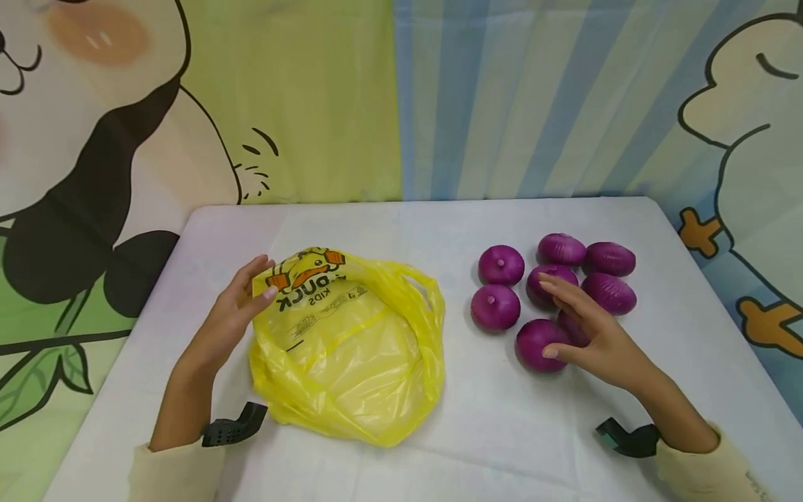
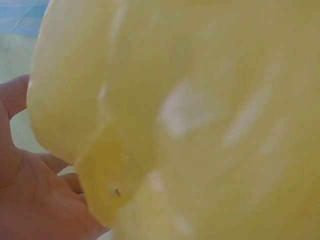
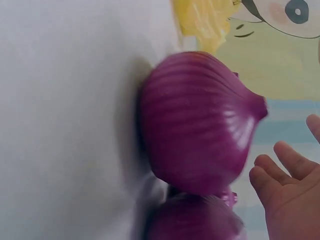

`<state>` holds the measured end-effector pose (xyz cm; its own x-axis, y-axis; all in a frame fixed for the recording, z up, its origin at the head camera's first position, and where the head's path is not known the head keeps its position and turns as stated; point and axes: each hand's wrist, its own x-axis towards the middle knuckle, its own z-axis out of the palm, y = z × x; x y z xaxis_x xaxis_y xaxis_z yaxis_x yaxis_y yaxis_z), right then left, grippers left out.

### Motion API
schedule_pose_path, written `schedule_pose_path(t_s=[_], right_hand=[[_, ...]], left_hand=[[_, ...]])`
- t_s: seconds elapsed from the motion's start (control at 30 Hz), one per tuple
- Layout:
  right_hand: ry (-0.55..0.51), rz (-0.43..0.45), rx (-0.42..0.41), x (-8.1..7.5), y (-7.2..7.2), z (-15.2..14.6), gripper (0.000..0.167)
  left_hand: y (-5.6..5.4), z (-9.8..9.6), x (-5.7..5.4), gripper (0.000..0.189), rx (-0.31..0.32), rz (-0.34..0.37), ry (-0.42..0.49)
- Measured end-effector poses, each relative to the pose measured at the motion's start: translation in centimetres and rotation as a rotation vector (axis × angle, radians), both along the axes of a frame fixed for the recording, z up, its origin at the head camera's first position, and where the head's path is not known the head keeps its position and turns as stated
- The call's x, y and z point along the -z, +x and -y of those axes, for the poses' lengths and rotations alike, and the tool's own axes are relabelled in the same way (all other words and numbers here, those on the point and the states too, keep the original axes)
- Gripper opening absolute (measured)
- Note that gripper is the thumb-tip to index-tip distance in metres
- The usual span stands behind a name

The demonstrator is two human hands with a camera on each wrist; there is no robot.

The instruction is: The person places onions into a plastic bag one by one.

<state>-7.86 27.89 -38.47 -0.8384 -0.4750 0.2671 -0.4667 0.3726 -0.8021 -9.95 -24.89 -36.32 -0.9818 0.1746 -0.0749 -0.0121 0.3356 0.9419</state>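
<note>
A yellow plastic bag [image 1: 351,348] with a printed duck lies with its mouth spread wide. My left hand [image 1: 228,314] is at its left rim, thumb tip overlapping the edge and fingers extended. In the left wrist view, the bag film [image 2: 190,140] covers part of the left hand [image 2: 40,195]. Several purple onions [image 1: 495,307] sit grouped to the right of the bag. My right hand [image 1: 602,341] hovers over the nearest onion [image 1: 538,345], fingers spread. The right wrist view shows a gap between this hand [image 3: 295,195] and the large onion [image 3: 200,122].
A white cloth covers the table [image 1: 489,432]. Behind it hangs a printed curtain [image 1: 502,97] with cartoon figures at both sides. Black straps [image 1: 235,425] with small devices sit at both wrists.
</note>
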Motion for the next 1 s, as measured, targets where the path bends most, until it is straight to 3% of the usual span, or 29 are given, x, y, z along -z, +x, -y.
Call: schedule_pose_path(t_s=[0.27,0.37,0.5,0.6,0.8,1.0], right_hand=[[-0.017,0.03,-0.04,0.9,0.2,0.7,0.093],[0.004,0.048,-0.013,1.2,0.6,0.7,0.093],[0.077,0.043,0.053,1.7,1.0,0.8,0.092],[0.138,0.047,0.078,2.1,1.2,0.9,0.089],[0.263,0.015,0.03,2.7,1.2,1.3,0.072],[0.278,-0.01,0.075,3.0,1.3,1.4,0.066]], left_hand=[[1.0,-1.6,0.9,0.078,-0.084,0.055,0.056],[1.1,-1.9,1.1,0.077,-0.12,0.065,0.069],[1.1,-2.0,1.3,0.071,-0.159,0.075,0.016],[1.2,-1.9,1.4,0.062,-0.166,0.072,0.005],[1.4,-1.8,1.6,0.051,-0.157,0.047,0.004],[1.3,-1.9,1.7,0.049,-0.159,0.033,-0.019]])
